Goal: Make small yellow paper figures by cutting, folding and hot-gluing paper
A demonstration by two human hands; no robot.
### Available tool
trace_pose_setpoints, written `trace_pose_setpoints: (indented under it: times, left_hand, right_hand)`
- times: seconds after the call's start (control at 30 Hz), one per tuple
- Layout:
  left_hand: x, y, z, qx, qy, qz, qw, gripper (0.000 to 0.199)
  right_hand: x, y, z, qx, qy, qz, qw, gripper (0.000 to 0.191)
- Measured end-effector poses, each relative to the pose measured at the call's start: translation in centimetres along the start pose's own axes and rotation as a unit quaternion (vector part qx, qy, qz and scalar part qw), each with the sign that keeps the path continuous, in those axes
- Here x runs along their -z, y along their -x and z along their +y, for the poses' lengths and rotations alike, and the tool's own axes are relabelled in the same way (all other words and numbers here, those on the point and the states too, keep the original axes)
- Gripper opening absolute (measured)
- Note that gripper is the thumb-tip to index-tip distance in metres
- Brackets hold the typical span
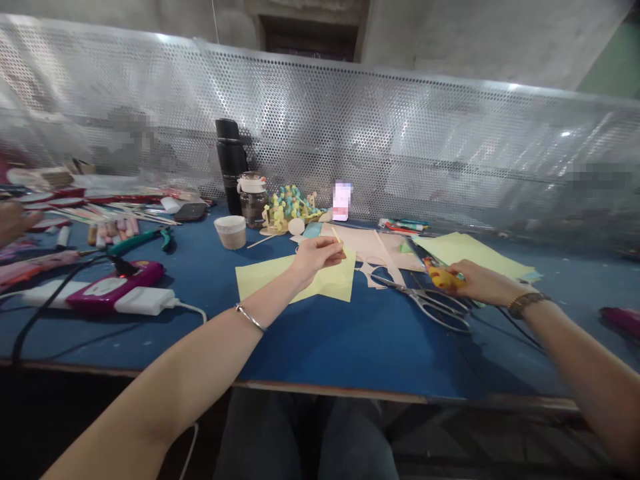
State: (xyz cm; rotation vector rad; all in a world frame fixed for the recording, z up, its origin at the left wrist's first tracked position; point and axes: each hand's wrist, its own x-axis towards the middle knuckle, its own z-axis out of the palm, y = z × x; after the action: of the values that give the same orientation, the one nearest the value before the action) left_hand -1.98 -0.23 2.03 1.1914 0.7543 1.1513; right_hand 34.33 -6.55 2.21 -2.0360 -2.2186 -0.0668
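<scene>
My left hand (317, 259) is closed in a pinch on a thin yellow paper strip (335, 234), whose tip sticks up past the fingers. It hovers over yellow paper sheets (265, 280) at the middle of the table. On the right, my right hand (475, 283) is closed round a yellow glue gun (444, 277); its nozzle end points left and away from me. Metal scissors (425, 298) lie just left of and below that hand, blades spread over cut pink paper (357, 241).
Behind stand a black thermos (231, 163), a jar (253, 203), a paper cup (231, 233) and a lit phone (342, 201). Small paper flowers (295, 203) cluster beside them. A purple power strip (117, 287), pliers (137, 241) and another person's hand (15, 223) are left. More yellow sheets (473, 253) lie right.
</scene>
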Motion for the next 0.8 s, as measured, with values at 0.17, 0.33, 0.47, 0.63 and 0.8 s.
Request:
trace_pose_setpoints:
  times: [0.17,0.33,0.47,0.63,0.8]
  left_hand:
    - [0.0,0.0,-0.1,0.000,-0.002,-0.006,1.000,0.013]
    - [-0.2,0.2,0.2,0.007,-0.019,-0.005,1.000,0.013]
    - [-0.4,0.4,0.3,0.016,-0.029,-0.002,0.999,0.013]
    - [-0.4,0.4,0.2,0.006,-0.028,-0.023,0.999,0.015]
    - [-0.4,0.4,0.2,-0.005,-0.047,-0.026,0.999,0.017]
  right_hand:
    - [0.1,0.6,-0.3,-0.008,-0.048,-0.002,0.999,0.036]
    - [0.6,0.8,0.5,-0.023,-0.043,-0.019,0.999,0.028]
    - [2.5,0.8,-1.8,-0.035,-0.055,0.038,0.997,0.050]
    - [4.7,0.2,-12.0,0.045,-0.273,0.154,0.948,0.033]
    - [1.9,-2.1,-18.9,0.082,-0.441,0.160,0.879,0.040]
